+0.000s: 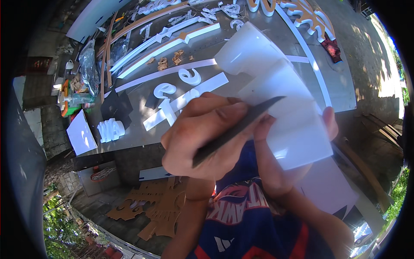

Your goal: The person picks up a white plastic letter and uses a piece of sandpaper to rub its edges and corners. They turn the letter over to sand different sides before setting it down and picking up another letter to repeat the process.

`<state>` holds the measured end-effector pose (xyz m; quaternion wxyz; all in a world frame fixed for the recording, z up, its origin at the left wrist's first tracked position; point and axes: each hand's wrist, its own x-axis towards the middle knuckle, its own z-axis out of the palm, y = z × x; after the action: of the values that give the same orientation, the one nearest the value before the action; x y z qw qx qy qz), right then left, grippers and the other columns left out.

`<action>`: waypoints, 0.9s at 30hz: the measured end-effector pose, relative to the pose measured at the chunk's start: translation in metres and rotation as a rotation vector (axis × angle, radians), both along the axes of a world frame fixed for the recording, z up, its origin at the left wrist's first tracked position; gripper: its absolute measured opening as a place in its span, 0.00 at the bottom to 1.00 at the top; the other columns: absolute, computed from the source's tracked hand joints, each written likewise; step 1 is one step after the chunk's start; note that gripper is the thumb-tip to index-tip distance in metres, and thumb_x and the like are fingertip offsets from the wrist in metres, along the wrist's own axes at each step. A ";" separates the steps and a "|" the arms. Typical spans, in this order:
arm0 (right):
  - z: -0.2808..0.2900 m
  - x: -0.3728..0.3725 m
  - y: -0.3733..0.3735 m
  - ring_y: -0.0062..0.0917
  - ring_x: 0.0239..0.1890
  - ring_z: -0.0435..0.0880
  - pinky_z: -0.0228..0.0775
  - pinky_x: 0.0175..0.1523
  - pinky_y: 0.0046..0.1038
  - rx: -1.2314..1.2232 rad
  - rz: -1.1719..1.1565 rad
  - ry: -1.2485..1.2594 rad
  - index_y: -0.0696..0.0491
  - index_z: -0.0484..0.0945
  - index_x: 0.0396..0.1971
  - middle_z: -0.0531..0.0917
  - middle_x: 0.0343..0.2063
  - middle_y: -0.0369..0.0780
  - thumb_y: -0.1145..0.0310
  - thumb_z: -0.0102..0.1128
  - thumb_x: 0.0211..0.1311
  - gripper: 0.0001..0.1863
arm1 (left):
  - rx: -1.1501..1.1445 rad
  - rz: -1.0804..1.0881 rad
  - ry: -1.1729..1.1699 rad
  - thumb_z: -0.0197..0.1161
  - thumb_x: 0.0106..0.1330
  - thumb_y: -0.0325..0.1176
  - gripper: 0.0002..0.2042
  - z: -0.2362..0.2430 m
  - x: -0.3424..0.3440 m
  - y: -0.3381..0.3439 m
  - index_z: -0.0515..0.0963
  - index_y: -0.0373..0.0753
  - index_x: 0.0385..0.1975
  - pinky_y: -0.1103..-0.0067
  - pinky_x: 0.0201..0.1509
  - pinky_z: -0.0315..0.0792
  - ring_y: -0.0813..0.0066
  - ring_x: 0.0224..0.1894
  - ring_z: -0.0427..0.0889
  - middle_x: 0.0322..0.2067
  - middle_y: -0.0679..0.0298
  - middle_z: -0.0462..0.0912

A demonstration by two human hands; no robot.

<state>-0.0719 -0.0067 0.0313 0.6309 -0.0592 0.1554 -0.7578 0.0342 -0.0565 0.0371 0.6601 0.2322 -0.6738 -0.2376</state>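
Close to me, my left hand (207,134) is closed around a dark, narrow blade (241,129) with a curved, pointed tip. That tip lies over a white, wavy plastic piece (286,95), though I cannot tell whether it touches. My right hand (280,177) grips this piece from below, fingertips showing at its right edge and the thumb near the blade. The piece is tilted up above the table and slightly blurred. Beyond my left hand, small white raised letters (164,90) and a white strip (220,82) lie on the table.
The grey table (138,129) carries long white strips (172,49), several more letters, crumpled brown scraps (162,64) and a red-and-black glove (332,51). A clear bottle (79,98) lies at the left edge. Brown cut-out sheets (159,203) lie low on the left.
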 end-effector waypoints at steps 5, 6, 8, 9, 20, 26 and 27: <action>0.001 -0.008 0.006 0.31 0.45 0.73 0.62 0.52 0.36 -0.092 -0.049 -0.007 0.55 0.68 0.46 0.76 0.40 0.40 0.43 0.38 0.63 0.29 | -0.082 0.012 -0.036 0.70 0.45 0.16 0.16 -0.002 -0.004 -0.004 0.72 0.29 0.32 0.82 0.27 0.73 0.69 0.24 0.81 0.26 0.50 0.80; -0.001 -0.010 0.006 0.31 0.45 0.73 0.62 0.52 0.36 -0.092 -0.047 -0.010 0.55 0.68 0.46 0.76 0.40 0.40 0.43 0.38 0.63 0.29 | -0.080 0.124 -0.174 0.71 0.45 0.19 0.17 0.001 -0.008 -0.002 0.66 0.34 0.25 0.83 0.21 0.70 0.75 0.20 0.77 0.21 0.55 0.77; -0.008 -0.012 0.007 0.31 0.46 0.73 0.62 0.53 0.37 -0.043 0.028 0.130 0.55 0.66 0.48 0.75 0.42 0.40 0.46 0.40 0.64 0.27 | 0.036 0.114 -0.054 0.72 0.44 0.19 0.17 0.001 -0.008 -0.001 0.67 0.34 0.26 0.82 0.25 0.71 0.75 0.22 0.77 0.21 0.54 0.78; -0.002 -0.009 0.007 0.31 0.46 0.73 0.62 0.53 0.37 -0.043 0.027 0.127 0.55 0.66 0.48 0.75 0.42 0.40 0.46 0.40 0.64 0.27 | 0.151 0.100 0.069 0.72 0.43 0.19 0.17 0.002 -0.007 -0.001 0.68 0.34 0.27 0.81 0.28 0.72 0.75 0.23 0.78 0.22 0.54 0.78; 0.007 -0.004 -0.001 0.29 0.36 0.79 0.71 0.41 0.28 0.097 -0.132 -0.006 0.60 0.69 0.48 0.78 0.37 0.44 0.37 0.40 0.57 0.38 | 0.017 0.007 0.061 0.71 0.42 0.14 0.15 0.001 -0.007 -0.006 0.72 0.28 0.28 0.83 0.24 0.72 0.70 0.23 0.80 0.25 0.51 0.80; 0.001 -0.001 -0.002 0.30 0.37 0.78 0.70 0.42 0.30 0.071 -0.138 -0.022 0.60 0.69 0.48 0.78 0.38 0.44 0.38 0.41 0.58 0.37 | 0.038 0.028 0.109 0.71 0.44 0.17 0.16 0.001 -0.001 -0.009 0.73 0.27 0.32 0.82 0.27 0.71 0.69 0.24 0.79 0.25 0.51 0.80; 0.003 0.001 -0.001 0.30 0.37 0.78 0.70 0.42 0.31 0.065 -0.128 -0.029 0.60 0.69 0.48 0.78 0.38 0.44 0.38 0.41 0.58 0.37 | -0.058 -0.012 -0.036 0.71 0.44 0.17 0.15 0.003 0.003 -0.009 0.74 0.27 0.31 0.83 0.27 0.71 0.70 0.24 0.80 0.26 0.51 0.80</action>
<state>-0.0709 -0.0075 0.0347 0.5847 -0.0178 0.1743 -0.7921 0.0377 -0.0658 0.0399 0.6530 0.2133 -0.6933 -0.2178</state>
